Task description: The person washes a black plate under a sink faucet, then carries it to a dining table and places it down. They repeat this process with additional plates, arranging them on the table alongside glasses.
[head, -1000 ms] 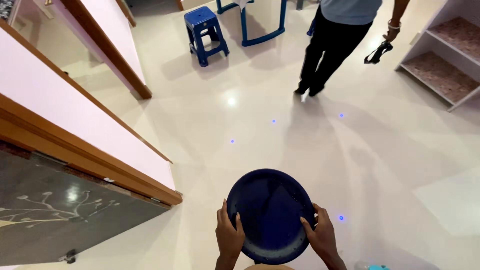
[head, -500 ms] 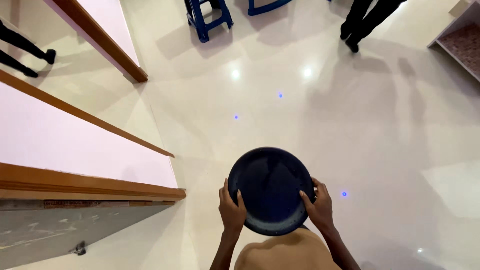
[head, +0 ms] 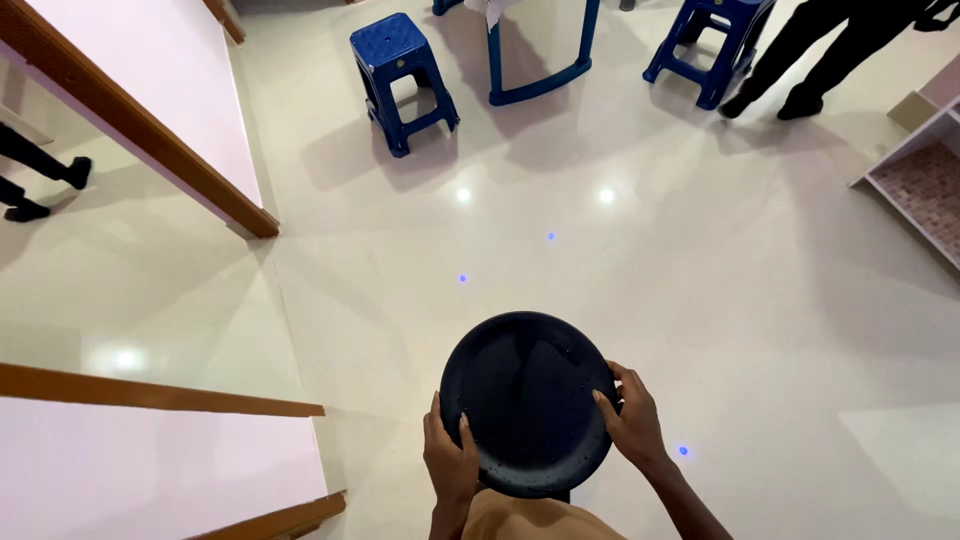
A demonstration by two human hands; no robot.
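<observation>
Glossy floor (head: 760, 300) bg, both hands grip dark plate (head: 525, 400) w/ droplets

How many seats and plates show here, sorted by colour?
Blue plastic stools: 2
Dark round plate: 1, held by the left hand and right hand
Total: 3

Your plate (head: 527, 402) sits between both hands: left hand (head: 450, 462) at 8 o'clock, right hand (head: 632, 418) at 3; stool (head: 402, 79) at 11.
</observation>
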